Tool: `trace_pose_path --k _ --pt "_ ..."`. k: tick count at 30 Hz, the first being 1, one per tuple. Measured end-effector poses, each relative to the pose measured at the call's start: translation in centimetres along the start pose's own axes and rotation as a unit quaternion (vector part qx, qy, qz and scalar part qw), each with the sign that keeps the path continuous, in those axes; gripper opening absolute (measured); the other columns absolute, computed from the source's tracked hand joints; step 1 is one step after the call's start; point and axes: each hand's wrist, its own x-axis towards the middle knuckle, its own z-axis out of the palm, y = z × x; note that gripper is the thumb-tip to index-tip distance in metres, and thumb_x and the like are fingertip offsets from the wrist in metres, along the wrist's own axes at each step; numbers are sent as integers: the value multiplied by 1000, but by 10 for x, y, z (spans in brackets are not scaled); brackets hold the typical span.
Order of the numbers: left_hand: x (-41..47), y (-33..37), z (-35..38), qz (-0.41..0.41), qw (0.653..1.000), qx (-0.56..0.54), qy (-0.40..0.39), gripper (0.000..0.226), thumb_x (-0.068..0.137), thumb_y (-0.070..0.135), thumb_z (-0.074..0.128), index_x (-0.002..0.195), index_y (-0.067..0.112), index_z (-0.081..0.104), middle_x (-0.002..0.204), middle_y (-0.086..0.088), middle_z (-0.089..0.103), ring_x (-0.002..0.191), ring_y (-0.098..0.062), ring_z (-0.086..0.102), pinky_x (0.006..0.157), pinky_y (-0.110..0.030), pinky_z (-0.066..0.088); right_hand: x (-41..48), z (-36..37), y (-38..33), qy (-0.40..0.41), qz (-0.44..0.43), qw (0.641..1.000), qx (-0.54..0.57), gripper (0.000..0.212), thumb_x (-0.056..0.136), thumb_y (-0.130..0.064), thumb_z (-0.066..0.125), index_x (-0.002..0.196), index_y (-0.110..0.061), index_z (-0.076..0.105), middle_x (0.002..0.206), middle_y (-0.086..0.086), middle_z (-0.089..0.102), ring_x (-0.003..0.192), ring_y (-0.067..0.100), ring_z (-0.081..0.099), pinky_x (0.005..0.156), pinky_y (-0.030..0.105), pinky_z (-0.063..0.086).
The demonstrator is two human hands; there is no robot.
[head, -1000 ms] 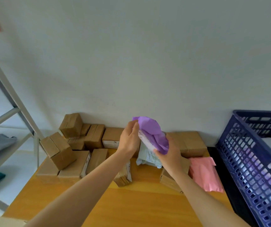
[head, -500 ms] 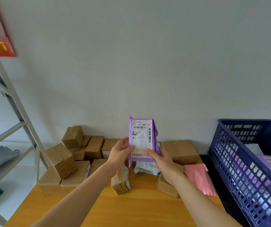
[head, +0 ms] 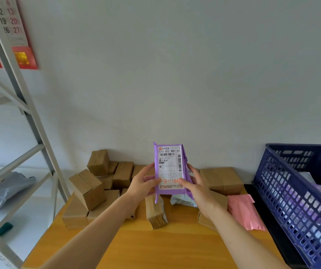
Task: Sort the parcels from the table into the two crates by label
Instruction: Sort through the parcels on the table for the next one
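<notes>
Now our left hand (head: 143, 184) and right hand (head: 198, 186) pinch purple parcel (head: 170, 166) upright; misread label risks wrong drop, blue crate (head: 291, 200) at 3 o'clock.

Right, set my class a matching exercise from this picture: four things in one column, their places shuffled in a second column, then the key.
Things
1. purple parcel
2. pink mailer
3. grey bag
4. calendar

Places
A. on the metal rack at the left
B. hanging on the wall
C. held up between left hand and right hand
D. flat on the table, on the side by the blue crate

Pairs: 1-C, 2-D, 3-A, 4-B
</notes>
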Motion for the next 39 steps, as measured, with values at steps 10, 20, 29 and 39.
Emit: trace_pose_path --k 10,20,29,39 --pt "-15 -20 -24 7 999 -13 -51 57 92 15 61 140 36 38 112 -3 67 97 -16 69 75 -32 59 -28 28 9 43 -3 999 0 49 92 -2 59 130 -31 51 120 -9 62 110 8 61 79 25 56" --pt "-25 -65 21 -29 988 -20 -153 53 93 12 60 138 32 41 112 -4 66 93 -16 70 68 -25 57 -87 -2 38 140 37 989 -36 55 91 4 56 138 -23 47 129 -2 60 116 12 58 92 32 53" --pt "-49 -67 125 -35 967 12 -251 59 91 14 63 140 36 38 115 -7 62 96 -18 67 65 -24 56 -166 -77 40 245 41 967 -50 46 91 3 56 129 -23 53 119 -10 62 111 8 60 83 23 55" --pt "-103 -51 277 -17 954 41 -295 53 90 17 64 129 44 40 114 -5 62 98 -16 67 69 -26 57 -259 -206 28 306 24 950 -51 44 91 6 54 119 -28 54 112 -11 63 105 2 60 77 17 54"
